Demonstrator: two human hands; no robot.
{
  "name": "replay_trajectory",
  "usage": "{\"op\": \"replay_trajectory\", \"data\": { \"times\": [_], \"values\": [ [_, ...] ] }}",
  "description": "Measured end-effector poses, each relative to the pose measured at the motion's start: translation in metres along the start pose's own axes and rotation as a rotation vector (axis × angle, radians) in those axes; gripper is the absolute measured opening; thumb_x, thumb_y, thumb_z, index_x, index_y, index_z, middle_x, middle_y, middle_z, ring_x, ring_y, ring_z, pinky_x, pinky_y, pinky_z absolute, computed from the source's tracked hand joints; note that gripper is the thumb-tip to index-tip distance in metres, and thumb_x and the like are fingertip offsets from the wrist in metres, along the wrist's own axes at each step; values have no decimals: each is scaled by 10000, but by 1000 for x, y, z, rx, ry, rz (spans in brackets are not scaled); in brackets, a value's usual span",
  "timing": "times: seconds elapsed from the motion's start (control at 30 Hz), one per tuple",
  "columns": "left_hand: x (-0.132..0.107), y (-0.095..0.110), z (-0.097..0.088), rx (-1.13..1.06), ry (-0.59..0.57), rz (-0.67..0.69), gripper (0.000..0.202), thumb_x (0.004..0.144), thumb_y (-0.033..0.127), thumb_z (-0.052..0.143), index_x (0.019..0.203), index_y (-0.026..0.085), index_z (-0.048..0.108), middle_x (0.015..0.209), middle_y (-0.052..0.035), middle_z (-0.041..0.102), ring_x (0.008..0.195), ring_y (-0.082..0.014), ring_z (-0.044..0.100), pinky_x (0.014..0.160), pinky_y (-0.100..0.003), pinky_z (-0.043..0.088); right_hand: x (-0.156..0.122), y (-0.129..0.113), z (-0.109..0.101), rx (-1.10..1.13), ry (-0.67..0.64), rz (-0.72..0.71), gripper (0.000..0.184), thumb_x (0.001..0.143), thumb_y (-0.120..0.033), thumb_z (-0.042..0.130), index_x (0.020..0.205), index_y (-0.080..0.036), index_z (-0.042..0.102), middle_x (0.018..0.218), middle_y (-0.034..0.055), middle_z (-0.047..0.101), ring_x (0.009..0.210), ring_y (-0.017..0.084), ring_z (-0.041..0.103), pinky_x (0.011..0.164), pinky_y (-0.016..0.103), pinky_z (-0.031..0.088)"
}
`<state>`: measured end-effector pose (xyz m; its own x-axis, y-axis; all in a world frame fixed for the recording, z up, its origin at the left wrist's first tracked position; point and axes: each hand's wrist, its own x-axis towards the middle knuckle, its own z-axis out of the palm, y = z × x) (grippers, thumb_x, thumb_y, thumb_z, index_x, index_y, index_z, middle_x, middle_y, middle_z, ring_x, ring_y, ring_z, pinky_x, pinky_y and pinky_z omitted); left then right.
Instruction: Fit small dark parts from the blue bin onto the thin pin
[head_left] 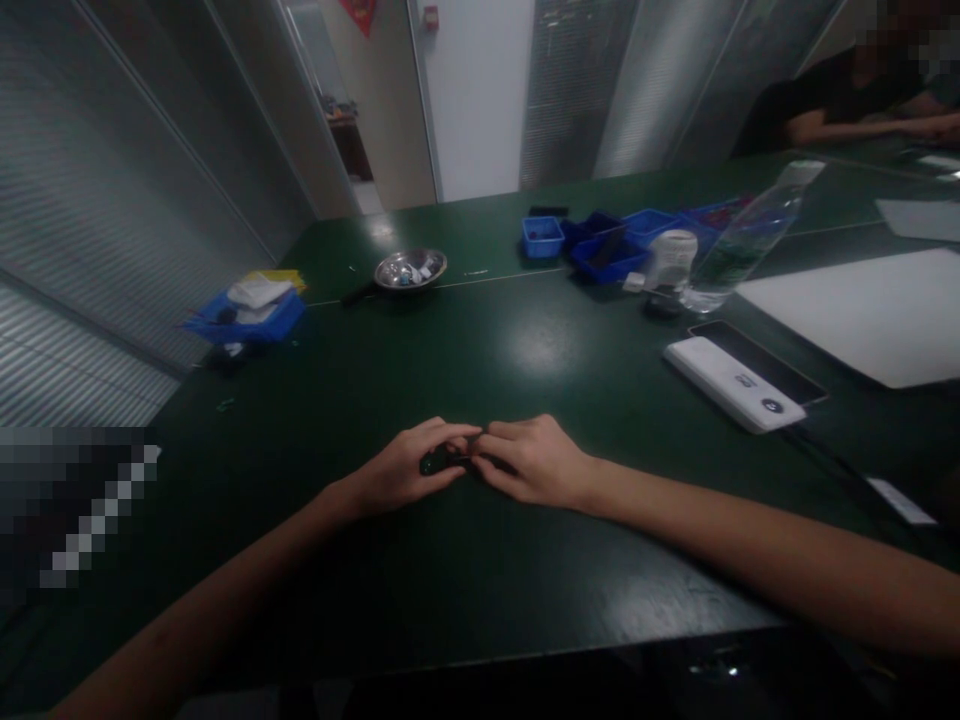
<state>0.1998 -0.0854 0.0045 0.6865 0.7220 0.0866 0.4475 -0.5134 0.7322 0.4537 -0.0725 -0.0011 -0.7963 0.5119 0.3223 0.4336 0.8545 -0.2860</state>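
In the head view my left hand (pixel 420 465) and my right hand (pixel 532 460) meet fingertip to fingertip low over the green table (pixel 480 560). Both are closed in a pinch around a small dark object (pixel 459 455). Fingers cover most of it, and dim light hides its kind. Left thumb and forefinger form a loop, and a small greenish glint shows inside it. The right fingers are curled, their tips against the left ones.
Farther back stand a metal bowl (pixel 411 270) with scraps and several blue bins (pixel 543 238). A blue tray (pixel 281 322) is at left. To the right are a water bottle (pixel 750 240), a white power bank (pixel 731 382), a phone (pixel 765 360) and a laptop (pixel 862 310). Another person sits far right.
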Motion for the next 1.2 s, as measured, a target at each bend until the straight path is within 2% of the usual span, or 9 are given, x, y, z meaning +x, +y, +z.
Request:
{"op": "replay_trajectory", "data": {
  "times": [0.13, 0.23, 0.4, 0.6, 0.7, 0.87, 0.97, 1.03, 1.2],
  "values": [
    [-5, -4, -7, -2, -40, -24, 552, 931, 231, 609, 1463, 254, 466, 1176, -98, 620, 1001, -179, 593, 873, -333, 502, 0, 0, 0, 6, 30, 72, 283, 1028, -341, 409, 1077, -184, 640, 867, 30, 648, 685, 112, 565, 594, 246, 341],
    [-11, -16, -23, 21, -45, -61, 555, 943, 212, 568, 1481, 268, 447, 1164, -89, 644, 959, -171, 600, 855, -335, 508, 0, 0, 0, 27, 35, 93, 294, 1033, -350, 400, 1080, -186, 639, 872, 31, 651, 687, 113, 569, 591, 242, 342],
    [-29, -65, -72, 202, 203, -242, 469, 949, 322, 540, 1412, 247, 538, 1188, -96, 644, 1058, -217, 603, 922, -369, 493, 0, 1, -1, 40, 31, 84, 297, 1031, -361, 409, 1082, -186, 644, 853, 22, 644, 661, 103, 551, 566, 237, 332],
    [-72, -128, -129, 559, 544, -563, 439, 916, 378, 548, 1302, 186, 629, 1182, -110, 647, 989, -247, 606, 900, -359, 469, 0, 0, -3, 40, 20, 69, 293, 1033, -352, 405, 1049, -180, 641, 859, 22, 640, 670, 102, 550, 567, 235, 340],
    [-90, -141, -145, 632, 591, -672, 422, 924, 361, 542, 1292, 174, 628, 1171, -79, 654, 965, -231, 600, 901, -337, 462, 0, -1, -4, 41, 17, 66, 292, 1032, -350, 408, 1052, -176, 642, 851, 21, 639, 663, 100, 549, 567, 232, 344],
    [-101, -140, -154, 637, 592, -753, 434, 928, 359, 576, 1318, 169, 598, 1173, -28, 652, 963, -204, 596, 881, -301, 464, 0, -1, -5, 38, 10, 77, 301, 1032, -356, 406, 1063, -177, 646, 850, 23, 640, 658, 99, 545, 561, 228, 340],
    [-103, -136, -156, 611, 584, -738, 437, 949, 377, 560, 1330, 164, 577, 1199, -23, 647, 1016, -201, 596, 906, -288, 458, 1, -2, -5, 38, 3, 80, 314, 1035, -363, 396, 1056, -174, 646, 843, 23, 635, 652, 99, 539, 562, 230, 337],
    [-106, -134, -160, 634, 560, -659, 425, 967, 398, 535, 1313, 155, 584, 1227, -22, 629, 1038, -194, 594, 936, -284, 446, 1, -2, -6, 35, 0, 79, 319, 1037, -364, 389, 1054, -172, 644, 842, 25, 632, 649, 99, 535, 561, 231, 334],
    [-120, -144, -175, 720, 421, -470, 372, 977, 447, 508, 1092, 156, 708, 1304, -52, 587, 1198, -237, 522, 1082, -362, 354, 1, -2, -7, 54, -18, 85, 307, 1035, -357, 395, 1062, -172, 638, 857, 25, 635, 657, 99, 535, 569, 227, 346]
  ]
}}
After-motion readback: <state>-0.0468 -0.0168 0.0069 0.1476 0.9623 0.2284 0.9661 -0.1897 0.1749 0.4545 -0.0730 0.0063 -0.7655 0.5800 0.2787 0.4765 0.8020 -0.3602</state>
